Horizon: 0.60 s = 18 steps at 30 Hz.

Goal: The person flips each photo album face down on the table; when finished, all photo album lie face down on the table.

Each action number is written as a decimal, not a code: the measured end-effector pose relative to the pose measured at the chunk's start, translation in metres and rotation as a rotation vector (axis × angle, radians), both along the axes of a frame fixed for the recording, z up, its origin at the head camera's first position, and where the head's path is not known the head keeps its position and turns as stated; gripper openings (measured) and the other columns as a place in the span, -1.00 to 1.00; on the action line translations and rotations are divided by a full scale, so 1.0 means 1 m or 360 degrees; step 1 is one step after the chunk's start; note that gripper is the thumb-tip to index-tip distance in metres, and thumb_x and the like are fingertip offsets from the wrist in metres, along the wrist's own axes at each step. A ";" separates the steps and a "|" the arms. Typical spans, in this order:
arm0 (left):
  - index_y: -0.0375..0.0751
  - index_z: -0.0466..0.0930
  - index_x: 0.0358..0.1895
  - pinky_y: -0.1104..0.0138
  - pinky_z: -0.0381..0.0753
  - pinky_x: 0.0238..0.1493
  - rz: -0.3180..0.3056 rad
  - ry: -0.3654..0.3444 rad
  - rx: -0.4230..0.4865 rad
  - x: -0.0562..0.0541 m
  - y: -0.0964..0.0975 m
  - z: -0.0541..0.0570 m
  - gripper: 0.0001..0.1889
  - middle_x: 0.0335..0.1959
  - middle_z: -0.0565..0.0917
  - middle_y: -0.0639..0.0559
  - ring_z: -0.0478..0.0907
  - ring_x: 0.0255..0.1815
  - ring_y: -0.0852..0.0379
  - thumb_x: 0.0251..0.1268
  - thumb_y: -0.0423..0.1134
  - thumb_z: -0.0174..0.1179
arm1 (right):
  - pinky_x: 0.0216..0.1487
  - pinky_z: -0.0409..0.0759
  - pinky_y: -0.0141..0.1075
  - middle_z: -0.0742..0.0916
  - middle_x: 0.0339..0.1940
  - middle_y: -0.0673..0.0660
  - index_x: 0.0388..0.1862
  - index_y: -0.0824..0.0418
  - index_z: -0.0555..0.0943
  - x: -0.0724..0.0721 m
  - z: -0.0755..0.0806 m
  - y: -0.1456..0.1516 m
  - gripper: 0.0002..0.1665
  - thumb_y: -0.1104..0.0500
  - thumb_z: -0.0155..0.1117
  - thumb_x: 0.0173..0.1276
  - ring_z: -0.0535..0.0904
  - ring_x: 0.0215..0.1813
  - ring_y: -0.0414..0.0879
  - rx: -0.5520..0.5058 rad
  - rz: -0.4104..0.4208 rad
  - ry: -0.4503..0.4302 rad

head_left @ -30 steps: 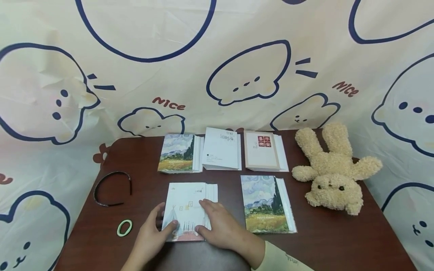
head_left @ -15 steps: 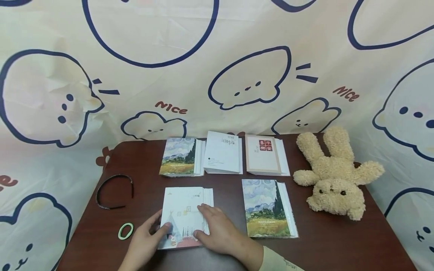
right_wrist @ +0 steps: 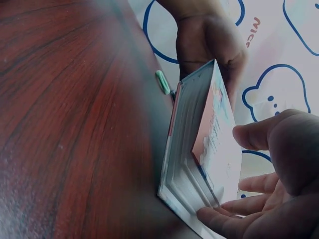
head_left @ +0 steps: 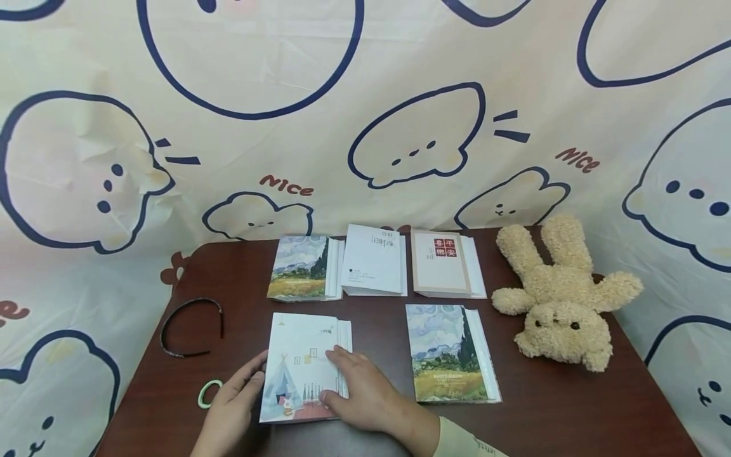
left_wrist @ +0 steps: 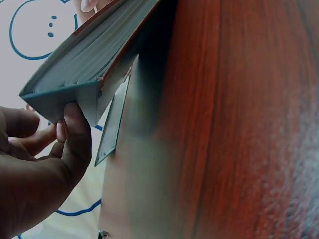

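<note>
A thick photo album (head_left: 288,346) with a white cover, a printed tent and a pink lower edge lies in front of me in the head view. My left hand (head_left: 228,406) is at its left side; in the left wrist view the fingertips touch the spine (left_wrist: 62,102), with the thumb off the cover. My right hand (head_left: 365,393) rests on the album's right part. In the right wrist view its thumb touches the cover (right_wrist: 222,139) and its fingertips lie at the edges of the pages (right_wrist: 187,181). Both hands have loosely bent fingers.
Along the back stand a landscape-painting album (head_left: 299,266), a white album (head_left: 372,263) and a beige one with red characters (head_left: 440,266). Another painting album (head_left: 442,355) lies right, near a plush bear (head_left: 548,285). A black headband (head_left: 165,324) and green ring (head_left: 204,393) are left.
The white album has shifted left and slightly toward me with both hands. My left thumb has come off the cover to the album's left edge. The head view has tilted slightly.
</note>
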State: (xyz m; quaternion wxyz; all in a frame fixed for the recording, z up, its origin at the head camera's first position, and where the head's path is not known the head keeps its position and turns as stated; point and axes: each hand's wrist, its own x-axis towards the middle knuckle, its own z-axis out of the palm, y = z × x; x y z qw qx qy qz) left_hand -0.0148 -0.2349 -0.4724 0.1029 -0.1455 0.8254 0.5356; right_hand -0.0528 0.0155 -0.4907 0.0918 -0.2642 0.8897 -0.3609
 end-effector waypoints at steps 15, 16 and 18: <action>-0.15 0.26 0.58 0.27 0.61 0.16 -0.0046 0.0050 -0.0016 0.001 0.001 0.008 -0.35 0.34 0.47 -0.23 0.51 0.27 -0.10 0.48 -0.55 0.09 | 0.45 0.41 0.04 0.49 0.53 0.22 0.51 0.17 0.47 0.002 -0.001 -0.003 -0.24 -0.14 0.31 0.45 0.42 0.50 0.14 -0.0118 0.0000 -0.0071; -0.15 0.24 0.59 0.24 0.60 0.19 -0.0067 0.0064 0.0010 0.001 0.001 0.008 -0.33 0.34 0.46 -0.23 0.51 0.27 -0.09 0.47 -0.56 0.09 | 0.45 0.41 0.04 0.49 0.53 0.22 0.51 0.16 0.46 0.002 -0.001 -0.003 -0.24 -0.15 0.30 0.45 0.42 0.50 0.14 -0.0129 0.0001 -0.0080; -0.11 0.23 0.59 0.19 0.57 0.26 -0.0097 0.0078 0.0073 0.001 0.000 0.008 -0.30 0.37 0.45 -0.22 0.49 0.32 -0.11 0.44 -0.59 0.11 | 0.45 0.41 0.04 0.48 0.53 0.22 0.53 0.15 0.44 0.002 -0.001 -0.003 -0.22 -0.18 0.30 0.47 0.41 0.51 0.13 -0.0153 0.0004 -0.0102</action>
